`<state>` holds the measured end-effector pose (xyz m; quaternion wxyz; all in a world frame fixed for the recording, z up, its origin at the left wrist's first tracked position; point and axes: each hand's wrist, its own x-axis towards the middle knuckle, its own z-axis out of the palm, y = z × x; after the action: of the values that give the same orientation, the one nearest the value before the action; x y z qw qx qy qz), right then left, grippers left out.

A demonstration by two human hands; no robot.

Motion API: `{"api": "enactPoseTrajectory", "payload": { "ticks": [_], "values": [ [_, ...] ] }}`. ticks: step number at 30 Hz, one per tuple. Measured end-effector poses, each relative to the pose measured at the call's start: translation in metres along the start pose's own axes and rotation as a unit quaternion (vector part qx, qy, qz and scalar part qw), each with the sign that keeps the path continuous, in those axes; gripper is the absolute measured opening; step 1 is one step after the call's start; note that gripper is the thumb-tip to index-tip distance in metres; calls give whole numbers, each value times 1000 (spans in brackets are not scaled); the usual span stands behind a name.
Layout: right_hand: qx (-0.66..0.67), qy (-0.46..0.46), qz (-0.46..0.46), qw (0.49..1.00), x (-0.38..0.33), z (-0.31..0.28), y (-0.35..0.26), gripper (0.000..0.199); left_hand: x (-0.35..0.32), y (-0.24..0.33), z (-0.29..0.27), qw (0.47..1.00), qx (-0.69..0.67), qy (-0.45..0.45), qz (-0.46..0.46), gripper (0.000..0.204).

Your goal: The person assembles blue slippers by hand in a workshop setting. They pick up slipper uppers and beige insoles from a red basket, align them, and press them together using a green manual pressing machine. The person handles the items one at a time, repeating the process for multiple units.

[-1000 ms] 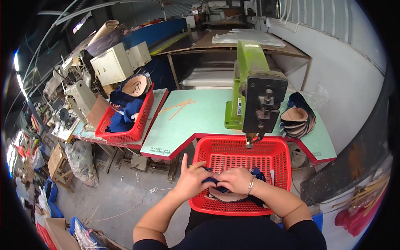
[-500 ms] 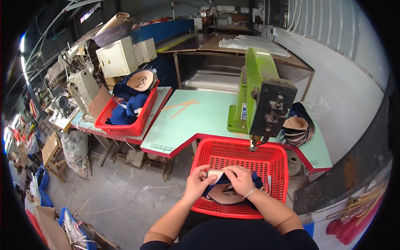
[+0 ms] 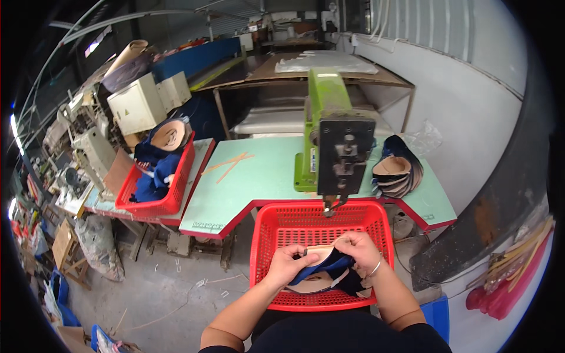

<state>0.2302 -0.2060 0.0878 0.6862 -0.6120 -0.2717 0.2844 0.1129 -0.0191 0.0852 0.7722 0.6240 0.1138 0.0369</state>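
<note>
Over a red plastic basket (image 3: pixel 256 259), my two hands stretch a navy shoe upper (image 3: pixel 333 260) with a beige lining. At its left end, my left hand (image 3: pixel 289 262) pinches the edge between thumb and fingers. My right hand (image 3: pixel 359 249), with a bracelet at the wrist, grips the other end of the same edge. Below it, more beige and navy pieces (image 3: pixel 311 283) lie in the basket, partly hidden by the held one. Just beyond my hands stands a green sewing machine (image 3: pixel 325 97), its black head (image 3: pixel 346 154) overhanging the basket's far rim.
The machine rises from a pale green tabletop (image 3: pixel 259 170) with a red edge. Nested uppers (image 3: pixel 395 169) are stacked to its right; thin tan strips (image 3: pixel 232 165) lie to its left. Further left is another red basket (image 3: pixel 187 170) of navy pieces. A grey wall bounds the right side.
My hands have moved slightly apart, and the upper's edge is now drawn out between them. The view has shifted, so the machine and table appear further left.
</note>
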Motion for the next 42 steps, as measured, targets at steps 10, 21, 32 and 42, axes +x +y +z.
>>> {"api": "enactPoseTrajectory", "payload": {
  "ticks": [10, 21, 32, 42],
  "values": [
    [61, 109, -109, 986, 24, -56, -11, 14, 55, 16, 44, 979, 143, 42, 136, 17],
    [-47, 49, -57, 996, 37, -66, -51, 18, 64, 28, 44, 980, 83, 104, 146, 11],
    [-76, 19, -35, 996, 48, -54, -63, 21, 55, 29, 28, 981, 39, 115, 152, 10],
    [-168, -55, -34, 984, 66, -38, -69, 19, 46, 25, 2, 981, -65, 107, 146, 8]
  ]
}}
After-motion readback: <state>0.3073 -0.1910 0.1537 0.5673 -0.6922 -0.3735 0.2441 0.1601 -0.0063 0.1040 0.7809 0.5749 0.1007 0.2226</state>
